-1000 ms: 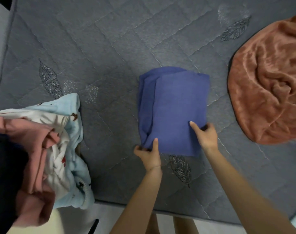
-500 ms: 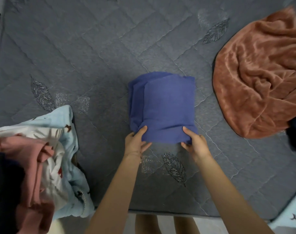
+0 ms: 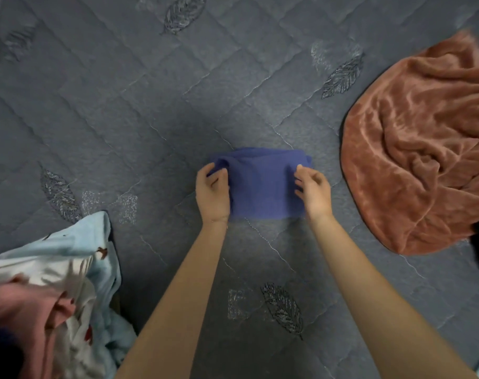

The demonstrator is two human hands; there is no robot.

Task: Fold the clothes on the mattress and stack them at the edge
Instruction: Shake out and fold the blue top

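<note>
A blue garment [image 3: 263, 187] lies folded into a small rectangle in the middle of the grey quilted mattress [image 3: 123, 105]. My left hand [image 3: 212, 191] grips its left side, fingers curled over the upper left corner. My right hand [image 3: 313, 191] pinches the fabric at its right side near the top edge. Both arms reach in from the bottom of the view.
A crumpled rust-brown velvety cloth [image 3: 421, 149] lies to the right. A heap of clothes sits at the lower left: a light blue printed piece [image 3: 96, 242], a white one [image 3: 55, 269] and a pink one [image 3: 27, 310]. The mattress edge runs down the far left.
Both hands lifted the garment's near edge and carried it away from me over the far half. The blue rectangle is now about half as long.
</note>
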